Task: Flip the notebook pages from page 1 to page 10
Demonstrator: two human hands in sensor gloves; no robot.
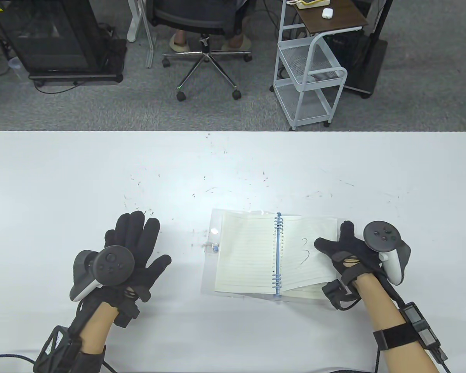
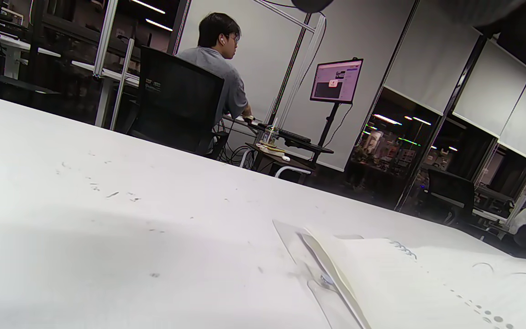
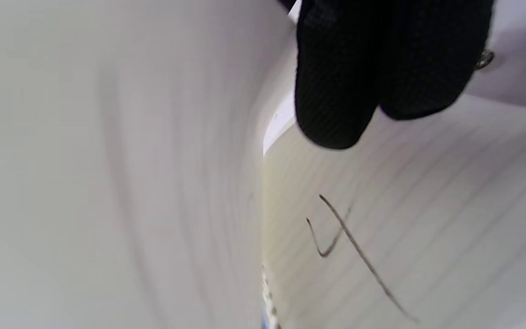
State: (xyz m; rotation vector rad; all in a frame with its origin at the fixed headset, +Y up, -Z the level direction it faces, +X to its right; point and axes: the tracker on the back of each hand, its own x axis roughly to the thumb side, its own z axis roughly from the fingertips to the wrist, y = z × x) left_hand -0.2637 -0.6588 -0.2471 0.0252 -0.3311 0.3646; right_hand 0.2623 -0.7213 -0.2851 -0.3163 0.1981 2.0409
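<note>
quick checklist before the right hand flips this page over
1. Page number on top: the notebook shows a 3 on its right page. ok
2. Page lifted: its near edge is raised, and the right wrist view shows a 4 underneath. ok
3. Single sheet in the grip: right hand is on the page edge; how many sheets it holds, cannot tell.
4. Left page lies flat. ok
5. Left hand rests on the table, apart from the notebook, not steadying it. not ok
</note>
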